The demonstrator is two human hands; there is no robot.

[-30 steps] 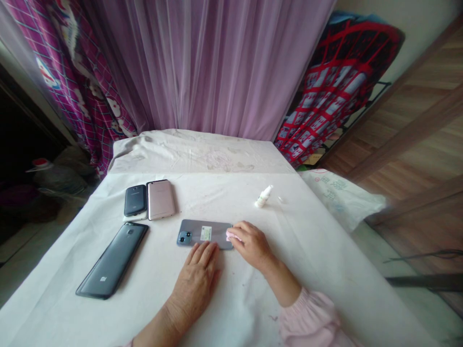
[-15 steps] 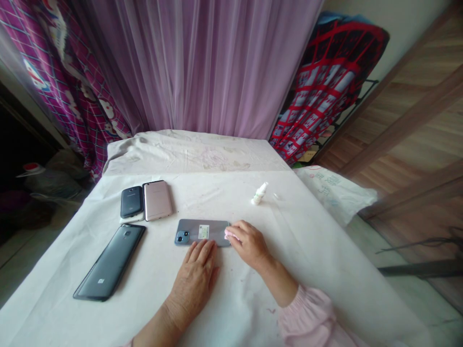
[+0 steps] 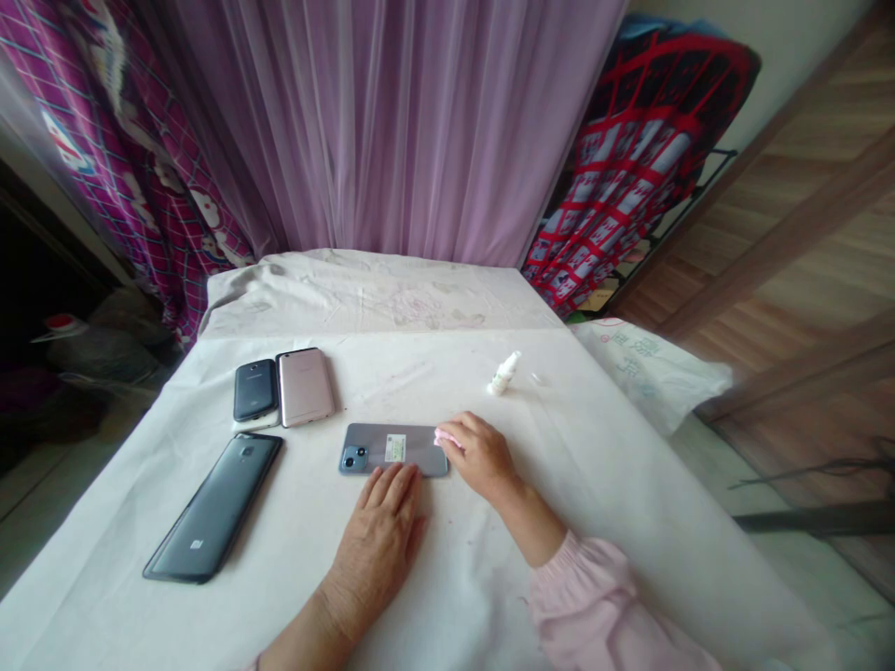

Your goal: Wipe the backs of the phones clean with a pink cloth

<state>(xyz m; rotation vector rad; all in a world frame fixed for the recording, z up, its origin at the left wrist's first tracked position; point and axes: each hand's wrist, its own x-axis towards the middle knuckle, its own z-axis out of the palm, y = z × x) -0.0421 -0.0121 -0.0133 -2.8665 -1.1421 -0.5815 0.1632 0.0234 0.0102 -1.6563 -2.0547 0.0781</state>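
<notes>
A grey-blue smartphone [image 3: 370, 438] lies back up on the white-covered table, its two camera lenses at the left end and a pale label near its middle. My left hand [image 3: 381, 522] rests flat with its fingers stretched out, fingertips on the phone's near edge. Pinched in my right hand [image 3: 484, 457] is a small pink cloth [image 3: 446, 437], touching the phone's right end at the far corner. Most of the cloth is hidden by my fingers. A small white spray bottle [image 3: 503, 373] stands upright beyond my right hand.
To the left lie a large dark phone [image 3: 216, 508], a small black phone [image 3: 254, 390] on something white, and a rose-gold phone [image 3: 306, 387]. A small clear cap [image 3: 535, 379] sits beside the bottle. A purple curtain [image 3: 392, 130] hangs behind the tablecloth [image 3: 419, 354].
My right hand has shifted slightly away from me with the pink cloth, up to the phone's far right corner. My left hand stays on the near edge.
</notes>
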